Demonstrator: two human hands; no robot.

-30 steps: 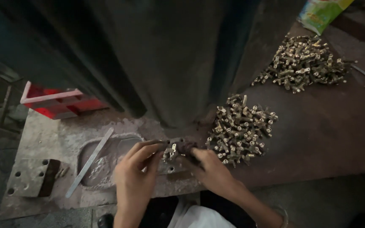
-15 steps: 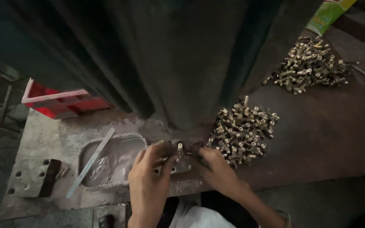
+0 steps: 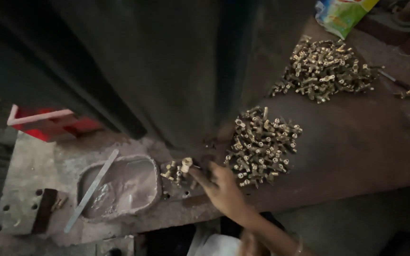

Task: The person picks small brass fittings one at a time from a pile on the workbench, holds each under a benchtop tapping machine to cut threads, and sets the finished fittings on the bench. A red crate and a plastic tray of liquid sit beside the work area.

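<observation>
My right hand (image 3: 221,189) reaches left across the metal bench, its fingers stretched out and its fingertips right beside a small upright brass fitting (image 3: 186,164). That fitting stands among a few other brass pieces (image 3: 171,173) at the foot of the dark machine. No part is clearly held in the hand. Just right of the hand lies a pile of several brass fittings (image 3: 262,147). My left hand is out of sight.
A second, larger pile of brass fittings (image 3: 323,71) lies far right, near a green bag (image 3: 342,14). A dark machine column (image 3: 167,71) fills the middle. Left are a shallow grey basin (image 3: 134,189) with a metal strip (image 3: 91,189), a drilled block (image 3: 20,213) and a red tray (image 3: 48,125).
My left hand, which was at the small fittings with the right, has pulled back out of view. The right hand has stayed by the fittings with its fingers stretched out.
</observation>
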